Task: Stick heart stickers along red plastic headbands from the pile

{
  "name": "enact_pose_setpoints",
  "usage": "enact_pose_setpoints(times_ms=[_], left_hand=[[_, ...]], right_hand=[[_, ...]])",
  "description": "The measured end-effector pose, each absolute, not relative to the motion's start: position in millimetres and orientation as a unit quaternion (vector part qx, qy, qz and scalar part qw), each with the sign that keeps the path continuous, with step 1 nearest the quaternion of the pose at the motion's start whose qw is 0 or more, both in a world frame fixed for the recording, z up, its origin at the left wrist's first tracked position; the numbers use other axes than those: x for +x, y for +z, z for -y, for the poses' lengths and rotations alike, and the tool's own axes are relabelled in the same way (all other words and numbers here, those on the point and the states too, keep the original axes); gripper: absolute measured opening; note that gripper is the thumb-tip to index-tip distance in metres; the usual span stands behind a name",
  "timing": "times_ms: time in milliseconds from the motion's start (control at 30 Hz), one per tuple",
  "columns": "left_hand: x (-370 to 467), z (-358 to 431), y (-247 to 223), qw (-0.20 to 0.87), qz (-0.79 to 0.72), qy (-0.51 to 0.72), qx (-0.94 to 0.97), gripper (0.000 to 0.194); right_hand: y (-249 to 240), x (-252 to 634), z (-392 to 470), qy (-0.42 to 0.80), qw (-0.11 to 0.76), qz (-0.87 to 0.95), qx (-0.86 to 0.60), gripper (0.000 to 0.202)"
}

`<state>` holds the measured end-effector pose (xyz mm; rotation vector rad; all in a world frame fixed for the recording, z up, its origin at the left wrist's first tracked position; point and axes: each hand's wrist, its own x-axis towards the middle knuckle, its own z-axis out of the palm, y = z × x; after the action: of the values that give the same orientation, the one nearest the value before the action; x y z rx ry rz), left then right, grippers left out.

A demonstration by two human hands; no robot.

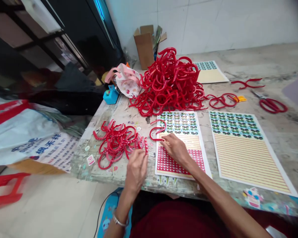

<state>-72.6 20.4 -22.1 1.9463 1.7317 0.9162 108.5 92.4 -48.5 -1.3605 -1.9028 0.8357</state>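
My left hand (136, 168) is closed on a narrow red-and-white patterned strip (146, 145) that stands up from its fingertips, beside a small pile of red curved bands (116, 140). Over the middle sticker sheet (180, 142), my right hand (175, 148) pinches the lower end of a red S-shaped band (161, 130). That sheet has green patterned stickers at the top, bare yellowish rows in the middle and red-and-white strips at the bottom. A big heap of red bands (171, 82) lies behind it.
Another sheet (248, 155) lies to the right, and one more (211, 72) behind. Red-handled scissors (273, 104) rest at the right. A blue tape dispenser (111, 95), a pink-and-white bag (127, 81) and a cardboard box (144, 48) stand at the back left. A red stool (8, 190) is on the floor.
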Motion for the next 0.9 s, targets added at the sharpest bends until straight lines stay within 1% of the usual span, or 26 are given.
enact_pose_setpoints(times_ms=[67, 133, 200, 267, 300, 333, 367, 433, 500, 533, 567, 633, 733, 800, 900], left_hand=[[-98.6, -32.4, -23.3, 0.065, -0.676, 0.283, 0.677, 0.016], [-116.6, -42.4, -20.2, -0.012, -0.71, 0.247, 0.66, 0.016], [-121.7, -48.0, -14.5, -0.05, -0.724, 0.253, 0.64, 0.029], [-112.0, -49.2, -9.4, -0.047, -0.72, 0.314, 0.617, 0.039], [-102.2, -48.8, -7.9, -0.019, -0.708, 0.358, 0.608, 0.038], [-89.8, -47.9, -7.1, 0.033, -0.689, 0.404, 0.6, 0.034], [-75.5, -46.8, -7.0, 0.115, -0.662, 0.443, 0.594, 0.028], [-44.9, -44.6, -7.9, 0.33, -0.6, 0.473, 0.554, 0.023], [-17.6, -43.0, -8.8, 0.524, -0.53, 0.471, 0.471, 0.027], [-6.9, -42.5, -9.0, 0.588, -0.495, 0.472, 0.432, 0.029], [1.1, -42.2, -9.2, 0.63, -0.466, 0.475, 0.401, 0.03], [9.2, -42.3, -9.7, 0.655, -0.442, 0.486, 0.374, 0.03], [5.9, -43.2, -13.2, 0.613, -0.483, 0.501, 0.374, 0.026], [0.0, -43.9, -16.9, 0.604, -0.512, 0.51, 0.337, 0.025], [-5.4, -44.7, -20.3, 0.657, -0.504, 0.511, 0.232, 0.026]], right_hand=[[-53.6, 89.8, -105.3, 0.289, 0.298, 0.752, -0.513, 0.015], [-55.3, 80.7, -114.0, 0.296, 0.301, 0.751, -0.509, 0.013], [-53.8, 83.9, -118.0, 0.301, 0.314, 0.745, -0.506, 0.013], [-49.6, 97.5, -117.6, 0.34, 0.345, 0.711, -0.51, 0.017], [-46.7, 106.3, -115.7, 0.39, 0.373, 0.669, -0.511, 0.02], [-43.3, 115.1, -112.7, 0.456, 0.406, 0.608, -0.507, 0.023], [-39.7, 123.0, -108.7, 0.528, 0.437, 0.535, -0.495, 0.024], [-32.5, 133.8, -98.3, 0.643, 0.474, 0.396, -0.452, 0.026], [-26.5, 136.9, -86.7, 0.699, 0.48, 0.332, -0.413, 0.026], [-24.3, 136.6, -81.4, 0.716, 0.479, 0.316, -0.397, 0.027], [-22.6, 135.7, -76.9, 0.73, 0.476, 0.307, -0.382, 0.027], [-20.2, 134.7, -70.9, 0.744, 0.475, 0.304, -0.357, 0.025], [-17.7, 140.6, -68.1, 0.735, 0.485, 0.33, -0.341, 0.021], [-16.4, 149.0, -67.5, 0.722, 0.49, 0.348, -0.343, 0.021], [-16.2, 161.7, -65.4, 0.72, 0.488, 0.351, -0.346, 0.024]])
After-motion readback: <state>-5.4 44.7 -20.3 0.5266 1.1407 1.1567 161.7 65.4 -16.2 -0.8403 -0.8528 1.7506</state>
